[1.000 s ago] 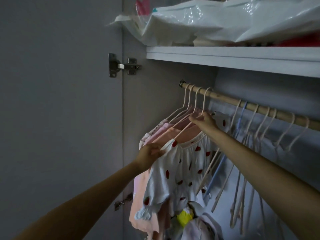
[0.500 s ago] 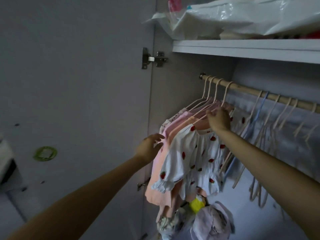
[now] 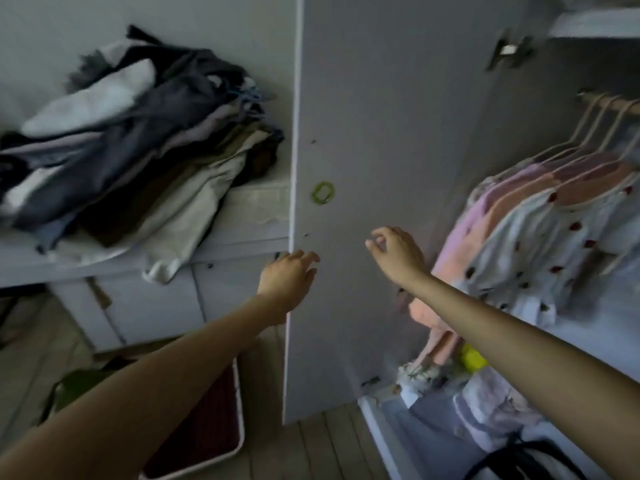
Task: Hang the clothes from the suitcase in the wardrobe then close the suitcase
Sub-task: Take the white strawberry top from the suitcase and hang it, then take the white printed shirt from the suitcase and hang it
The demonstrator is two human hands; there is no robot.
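The wardrobe door [image 3: 363,168] stands open, its long axis upright and its free edge toward the camera. On the rail [image 3: 613,105] at the wardrobe's upper right, pale hangers [image 3: 588,129] hook over the bar in a tight row. The hung clothes [image 3: 540,237] drop straight down from them, long axes vertical: pink and peach pieces behind, a white top with red spots in front. More folded items lie on the wardrobe floor [image 3: 391,420] below.

Both arms reach forward, forearms bare. The left hand [image 3: 289,275] is at the door's free edge, fingers loosely spread and holding nothing; whether it touches the door I cannot tell. The right hand [image 3: 396,252] hovers before the door's inner face, left of the clothes, fingers lightly curled, empty.

A pile of dark and pale garments [image 3: 138,147] lies on the surface [image 3: 256,209] left of the door, some hanging over its front edge.
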